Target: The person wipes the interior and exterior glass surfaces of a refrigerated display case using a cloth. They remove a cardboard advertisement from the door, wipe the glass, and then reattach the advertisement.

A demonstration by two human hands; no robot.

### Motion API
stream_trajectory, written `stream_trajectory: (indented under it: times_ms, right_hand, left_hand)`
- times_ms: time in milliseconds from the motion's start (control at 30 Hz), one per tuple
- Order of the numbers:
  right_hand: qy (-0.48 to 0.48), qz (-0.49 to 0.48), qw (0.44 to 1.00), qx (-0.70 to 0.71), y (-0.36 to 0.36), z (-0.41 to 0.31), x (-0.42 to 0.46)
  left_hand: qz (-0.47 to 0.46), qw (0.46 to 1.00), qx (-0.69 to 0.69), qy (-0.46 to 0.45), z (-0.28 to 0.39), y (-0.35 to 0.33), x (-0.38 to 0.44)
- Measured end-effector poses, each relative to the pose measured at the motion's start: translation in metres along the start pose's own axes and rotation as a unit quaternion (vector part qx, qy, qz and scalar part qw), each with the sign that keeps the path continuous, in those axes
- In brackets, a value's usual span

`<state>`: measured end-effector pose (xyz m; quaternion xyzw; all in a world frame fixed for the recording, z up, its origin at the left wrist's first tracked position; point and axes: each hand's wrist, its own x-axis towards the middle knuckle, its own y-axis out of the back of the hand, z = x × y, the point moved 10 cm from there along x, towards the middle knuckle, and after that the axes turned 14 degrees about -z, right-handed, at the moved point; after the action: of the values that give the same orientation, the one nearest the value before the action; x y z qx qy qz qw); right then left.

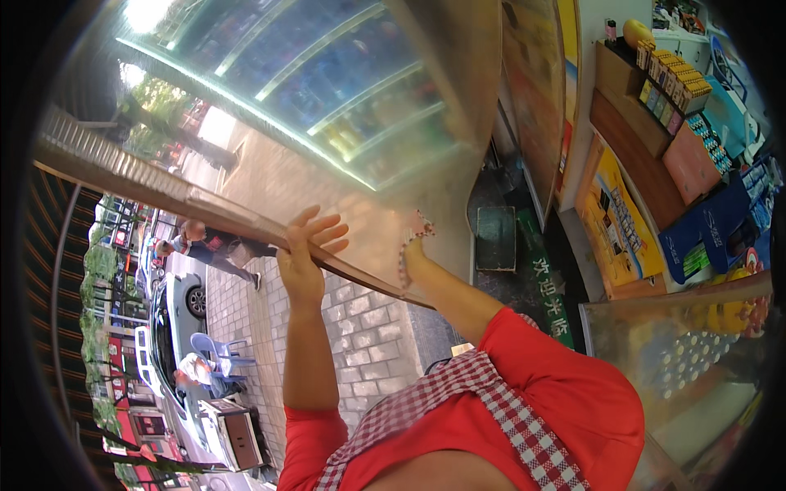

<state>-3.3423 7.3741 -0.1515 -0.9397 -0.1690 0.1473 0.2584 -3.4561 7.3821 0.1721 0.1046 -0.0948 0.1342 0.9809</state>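
Note:
A large clear plastic door curtain panel (pixel 362 221) slants across the view, with a brown edge strip along its lower side. My left hand (pixel 310 245) holds that edge strip, its fingers spread over the panel. To the right, my right hand (pixel 416 250) is at the panel with a pale cloth with a checked edge (pixel 424 228). The cloth and glare blur this hand, so its fingers do not show clearly. A lit cooler with shelves (pixel 331 80) shows through or reflected in the plastic.
A shop counter (pixel 638 153) with stacked small packs (pixel 678 77) stands at right. A dark box (pixel 496 238) rests by a green mat with writing (pixel 546 282). Outside are brick paving (pixel 362 331), a parked car (pixel 169 319), a blue chair (pixel 221 356), a seated person and passers-by.

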Motion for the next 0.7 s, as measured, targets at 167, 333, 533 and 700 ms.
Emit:
stream_trajectory:
  times_ms: [167, 333, 533, 700]
  right_hand:
    - [-0.189, -0.336, 0.842, 0.378, -0.109, -0.045, -0.068]
    - [-0.101, -0.138, 0.904, 0.392, -0.13, -0.043, -0.039]
    - [0.292, -0.035, 0.933, -0.21, -0.074, -0.176, -0.086]
    - [0.171, 0.283, 0.621, -0.711, -0.062, -0.229, 0.003]
  left_hand:
    - [-0.009, 0.982, 0.162, 0.095, -0.1, 0.037, -0.042]
    - [-0.116, 0.935, 0.318, 0.105, -0.109, 0.011, -0.017]
    - [-0.124, 0.97, 0.08, 0.193, -0.148, 0.008, -0.046]
    - [-0.219, 0.954, 0.085, 0.188, -0.129, -0.012, -0.073]
